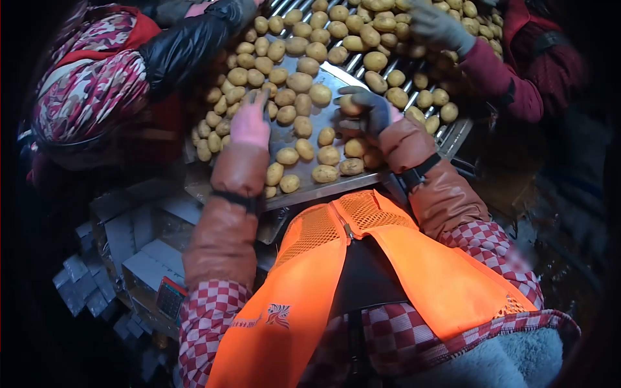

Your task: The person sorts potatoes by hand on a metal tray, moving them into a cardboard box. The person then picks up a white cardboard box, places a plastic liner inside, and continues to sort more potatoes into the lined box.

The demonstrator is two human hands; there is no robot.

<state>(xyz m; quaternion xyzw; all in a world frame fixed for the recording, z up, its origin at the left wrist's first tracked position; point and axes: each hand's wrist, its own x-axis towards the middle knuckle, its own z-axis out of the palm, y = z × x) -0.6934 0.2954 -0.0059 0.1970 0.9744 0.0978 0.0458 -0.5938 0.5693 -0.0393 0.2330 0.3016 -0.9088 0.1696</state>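
Note:
My left hand, in a pink and grey glove, lies with its fingers stretched out against the potatoes at the left side of the metal tray. It appears to hold none of them. In my dark-gloved right hand a potato sits between thumb and fingers, over the right part of the tray. Below that hand more potatoes rest near the front edge, among them one round potato. Between my hands several potatoes lie loose on the metal, such as an oval potato.
A metal roller conveyor full of potatoes runs behind the tray. At the left a co-worker's dark sleeve reaches in; at the right a co-worker's grey-gloved hand is over the potatoes. Cardboard boxes stand low at the left.

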